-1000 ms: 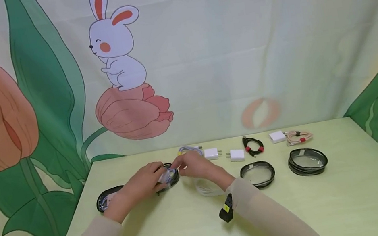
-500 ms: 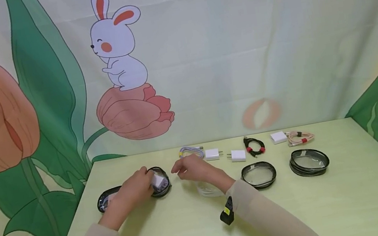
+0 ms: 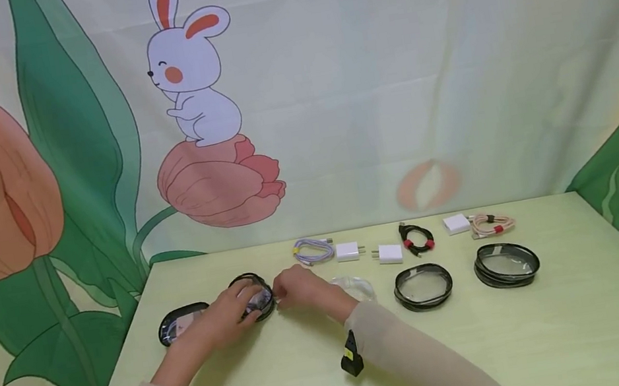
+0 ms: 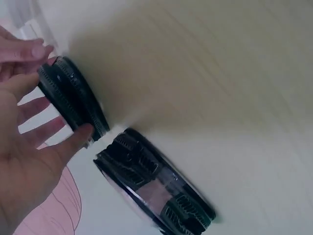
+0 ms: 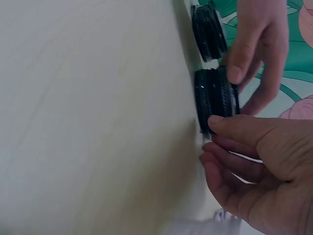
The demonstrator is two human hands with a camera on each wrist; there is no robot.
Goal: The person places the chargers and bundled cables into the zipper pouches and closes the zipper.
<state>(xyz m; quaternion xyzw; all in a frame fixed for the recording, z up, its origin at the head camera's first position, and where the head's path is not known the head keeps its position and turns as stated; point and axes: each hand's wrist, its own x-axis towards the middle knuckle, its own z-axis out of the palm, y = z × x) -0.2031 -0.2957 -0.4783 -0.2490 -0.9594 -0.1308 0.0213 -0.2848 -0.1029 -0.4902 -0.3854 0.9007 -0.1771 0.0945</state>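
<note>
My left hand (image 3: 223, 319) grips a round clear zip pouch (image 3: 266, 303) with black zippered edges, thumb on the near side and fingers on the far side. A charger-like white and bluish content shows through its clear face in the head view. My right hand (image 3: 302, 287) is at the pouch's right edge. In the right wrist view, the right thumb (image 5: 220, 122) presses the end of the black rim (image 5: 212, 100) with the other fingers curled just below. The zipper pull is hidden. A second filled pouch (image 4: 156, 186) lies close beside, left of the held one.
Two more black-rimmed pouches (image 3: 423, 287) stand on the right of the table. Along the back lie a purple cable (image 3: 313, 250), white charger plugs (image 3: 348, 252), a black cable (image 3: 416, 239) and a pink cable (image 3: 493, 224). A clear whitish item (image 3: 356, 287) lies behind my right wrist.
My right hand drew off the pouch, then came back to its right edge. The pouch shifted slightly left in my left hand. The clear whitish item has moved back and to the right.
</note>
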